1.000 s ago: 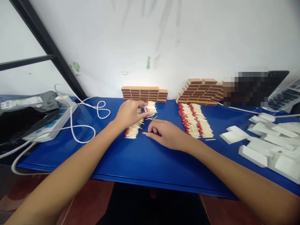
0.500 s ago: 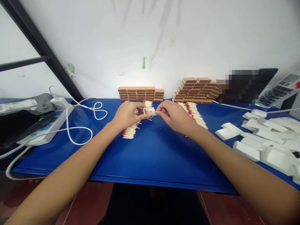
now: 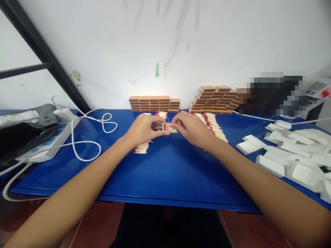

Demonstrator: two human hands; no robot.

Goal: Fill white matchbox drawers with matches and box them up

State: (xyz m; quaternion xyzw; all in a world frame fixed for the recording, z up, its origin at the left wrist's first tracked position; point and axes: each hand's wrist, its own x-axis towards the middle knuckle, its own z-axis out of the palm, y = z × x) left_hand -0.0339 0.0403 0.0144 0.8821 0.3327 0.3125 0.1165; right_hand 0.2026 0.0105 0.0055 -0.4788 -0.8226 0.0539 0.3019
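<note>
My left hand (image 3: 144,129) grips a small white matchbox tray (image 3: 169,132) between thumb and fingers, above the table. Red-headed matches (image 3: 168,127) lie in the tray, their heads toward the left. At the tray's right end, my right hand (image 3: 190,127) is closed in a pinch at the plain ends of the matches; its fingertips partly cover them. Loose matches (image 3: 141,148) lie under and behind my left hand, partly hidden by it. Beyond my right wrist, a long row of matches (image 3: 216,125) is spread out.
Matchboxes stand against the wall in a left stack (image 3: 154,103) and a right stack (image 3: 216,100). White empty trays (image 3: 297,151) are heaped at the right. A white power strip (image 3: 49,141) with looping cables sits at the left of the blue table (image 3: 165,172).
The tray has come slightly down and toward me, tilting so that its matches show more. Both hands stay close together, my right fingers still pinched at its right end.
</note>
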